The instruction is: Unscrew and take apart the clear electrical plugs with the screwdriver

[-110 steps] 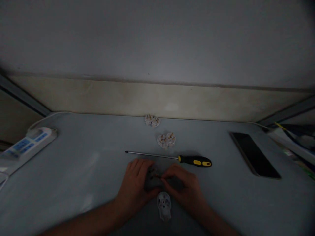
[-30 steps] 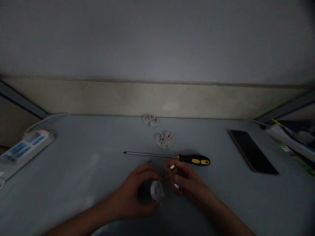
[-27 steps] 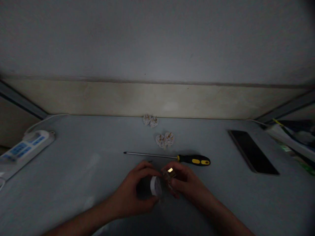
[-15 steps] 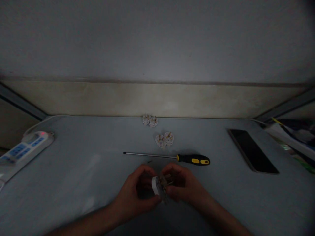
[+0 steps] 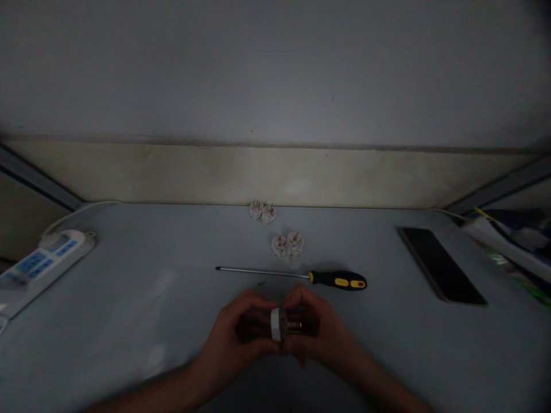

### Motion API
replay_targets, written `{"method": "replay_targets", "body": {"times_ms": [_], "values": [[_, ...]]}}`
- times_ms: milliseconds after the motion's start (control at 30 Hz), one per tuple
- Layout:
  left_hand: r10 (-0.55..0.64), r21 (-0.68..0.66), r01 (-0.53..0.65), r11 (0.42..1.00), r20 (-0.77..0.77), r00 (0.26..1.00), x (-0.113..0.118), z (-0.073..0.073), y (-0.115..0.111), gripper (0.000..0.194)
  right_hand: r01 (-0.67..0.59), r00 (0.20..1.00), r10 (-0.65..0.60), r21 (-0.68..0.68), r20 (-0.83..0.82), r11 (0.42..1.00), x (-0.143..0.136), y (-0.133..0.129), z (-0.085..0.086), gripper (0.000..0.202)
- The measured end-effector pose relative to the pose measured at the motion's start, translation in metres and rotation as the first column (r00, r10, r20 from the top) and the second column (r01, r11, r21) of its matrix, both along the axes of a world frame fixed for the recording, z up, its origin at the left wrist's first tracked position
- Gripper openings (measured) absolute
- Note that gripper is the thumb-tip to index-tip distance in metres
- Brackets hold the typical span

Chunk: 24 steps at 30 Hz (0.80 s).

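Observation:
Between the fingers of my left hand [image 5: 230,332] is a white round plug cover [image 5: 275,324], held by its edge. My right hand [image 5: 327,332] grips the greyish plug base [image 5: 283,324], whose metal pins point right towards my palm. Cover and base lie face to face, touching or nearly so, just above the desk. Beyond my hands a black-and-yellow screwdriver [image 5: 338,280] lies crosswise, its tip to the left. A tiny dark piece [image 5: 261,283] rests below its shaft, too small to name. Behind lie several pale plug pieces [image 5: 287,245] with brass pins up.
More pinned plug pieces [image 5: 262,211] sit near the wall. At the left is a white power strip [image 5: 47,261] with blue sockets. A dark phone [image 5: 443,267] lies at the right, near a pile of papers [image 5: 508,241] on the right edge.
The plug cover and base, tilted and partly apart before, are now lined up against each other. The pins have turned to point straight right. The screwdriver and pieces on the desk stay put.

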<state>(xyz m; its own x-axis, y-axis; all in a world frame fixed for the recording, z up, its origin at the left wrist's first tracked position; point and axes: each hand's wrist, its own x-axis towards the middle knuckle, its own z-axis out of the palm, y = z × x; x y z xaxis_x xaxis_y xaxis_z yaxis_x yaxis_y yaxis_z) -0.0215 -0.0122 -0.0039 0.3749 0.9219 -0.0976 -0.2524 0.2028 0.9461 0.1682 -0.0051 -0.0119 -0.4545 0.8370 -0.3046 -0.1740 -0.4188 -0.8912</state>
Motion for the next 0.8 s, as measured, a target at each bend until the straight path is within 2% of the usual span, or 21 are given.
{"method": "replay_targets", "body": {"times_ms": [200, 333, 567, 667, 800], "values": [[0.093, 0.082, -0.09, 0.993, -0.033, 0.995, 0.0, 0.002, 0.0, 0.036, 0.031, 0.999, -0.032, 0.051, 0.009, 0.998, -0.004, -0.001, 0.009, 0.048], [0.095, 0.136, -0.087, 0.987, -0.051, 0.994, -0.001, 0.003, -0.001, 0.035, 0.03, 1.0, -0.03, 0.099, -0.003, 0.995, -0.004, -0.002, 0.011, 0.046], [0.079, 0.171, -0.069, 0.983, -0.056, 0.995, -0.001, 0.008, 0.0, 0.033, 0.116, 0.991, -0.127, 0.175, 0.053, 0.978, -0.003, -0.006, 0.004, 0.041], [0.087, 0.176, -0.078, 0.981, -0.045, 0.995, 0.0, 0.007, -0.001, 0.034, 0.125, 0.982, -0.149, 0.196, 0.115, 0.973, -0.003, -0.008, 0.001, 0.043], [0.107, 0.198, -0.095, 0.975, -0.049, 0.993, 0.0, 0.005, -0.001, 0.036, 0.139, 0.978, -0.172, 0.247, 0.117, 0.959, -0.003, -0.008, -0.005, 0.046]]}}
